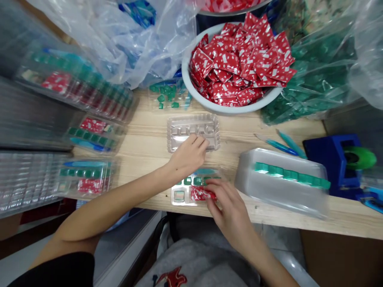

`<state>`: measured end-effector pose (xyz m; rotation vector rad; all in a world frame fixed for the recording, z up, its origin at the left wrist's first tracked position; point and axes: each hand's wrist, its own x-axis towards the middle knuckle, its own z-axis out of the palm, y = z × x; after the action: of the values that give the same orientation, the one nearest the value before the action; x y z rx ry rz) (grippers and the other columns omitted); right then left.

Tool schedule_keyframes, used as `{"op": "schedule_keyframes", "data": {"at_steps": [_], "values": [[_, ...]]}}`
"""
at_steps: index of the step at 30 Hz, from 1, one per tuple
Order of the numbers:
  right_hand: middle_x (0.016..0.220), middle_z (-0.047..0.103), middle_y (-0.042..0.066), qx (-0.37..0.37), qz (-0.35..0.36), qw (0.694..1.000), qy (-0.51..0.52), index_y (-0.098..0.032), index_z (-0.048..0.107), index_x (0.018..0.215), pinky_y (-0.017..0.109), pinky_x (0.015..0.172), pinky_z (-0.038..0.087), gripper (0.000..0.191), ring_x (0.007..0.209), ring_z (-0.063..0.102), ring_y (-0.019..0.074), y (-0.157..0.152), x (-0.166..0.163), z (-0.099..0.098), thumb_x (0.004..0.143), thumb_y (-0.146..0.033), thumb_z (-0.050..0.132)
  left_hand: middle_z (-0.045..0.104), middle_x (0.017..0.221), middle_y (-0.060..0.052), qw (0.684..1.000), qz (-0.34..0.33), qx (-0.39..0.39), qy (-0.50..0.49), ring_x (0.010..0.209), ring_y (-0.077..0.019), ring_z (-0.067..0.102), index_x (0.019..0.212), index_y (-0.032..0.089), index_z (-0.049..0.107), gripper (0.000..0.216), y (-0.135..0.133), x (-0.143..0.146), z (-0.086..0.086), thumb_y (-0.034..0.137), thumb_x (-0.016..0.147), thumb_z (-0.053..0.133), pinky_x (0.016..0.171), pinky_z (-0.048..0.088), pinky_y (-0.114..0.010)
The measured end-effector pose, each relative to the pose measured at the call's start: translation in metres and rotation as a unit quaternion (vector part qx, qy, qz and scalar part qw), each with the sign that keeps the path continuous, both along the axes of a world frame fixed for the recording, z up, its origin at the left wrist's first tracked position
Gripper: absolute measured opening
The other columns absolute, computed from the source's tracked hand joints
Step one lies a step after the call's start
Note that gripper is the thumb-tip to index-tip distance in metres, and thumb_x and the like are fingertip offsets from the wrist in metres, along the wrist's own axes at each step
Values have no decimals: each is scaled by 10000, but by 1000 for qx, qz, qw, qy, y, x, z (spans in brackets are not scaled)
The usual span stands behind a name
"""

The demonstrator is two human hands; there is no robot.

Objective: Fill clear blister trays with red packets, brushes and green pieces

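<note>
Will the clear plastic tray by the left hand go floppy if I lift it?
The clear plastic tray may bend, since it looks thin, though its wavy rim probably stiffens it. It's likely light, being a shallow shell, and perhaps slippery, because it looks shiny.

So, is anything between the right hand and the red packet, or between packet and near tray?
Nothing visible: the right hand touches the red packet, which is directly over the near tray. The hand hides part of the tray's right side.
</note>
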<state>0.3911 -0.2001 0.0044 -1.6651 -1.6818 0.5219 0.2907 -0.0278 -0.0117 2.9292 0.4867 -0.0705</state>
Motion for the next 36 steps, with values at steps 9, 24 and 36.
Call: {"op": "schedule_keyframes", "data": {"at_steps": [9,24,36], "values": [[1408,534,210,28,-39,993,-111,-131,573,880,554,1111,430,162,1365,478,304,39,-12,-43,962,-137,433,609,1052,-89,993,1,-66,-94,929,-193,544,830,154,603,198,25,-32,-6,120,926,433,818,482,-310],[1083,702,78,-7,-264,933,246,-206,563,1130,368,909,557,204,1011,683,183,35,-7,-36,970,-294,470,689,1004,-33,980,-32,-193,17,985,-225,470,898,202,733,213,49,-10,4,320,949,563,864,327,-366],[1126,714,119,33,-98,994,39,-178,628,891,461,998,497,119,1124,640,246,39,-5,-45,908,-162,511,651,944,-137,999,-30,-22,12,952,-276,493,871,112,674,224,21,-5,-4,157,938,465,839,375,-416]]}}
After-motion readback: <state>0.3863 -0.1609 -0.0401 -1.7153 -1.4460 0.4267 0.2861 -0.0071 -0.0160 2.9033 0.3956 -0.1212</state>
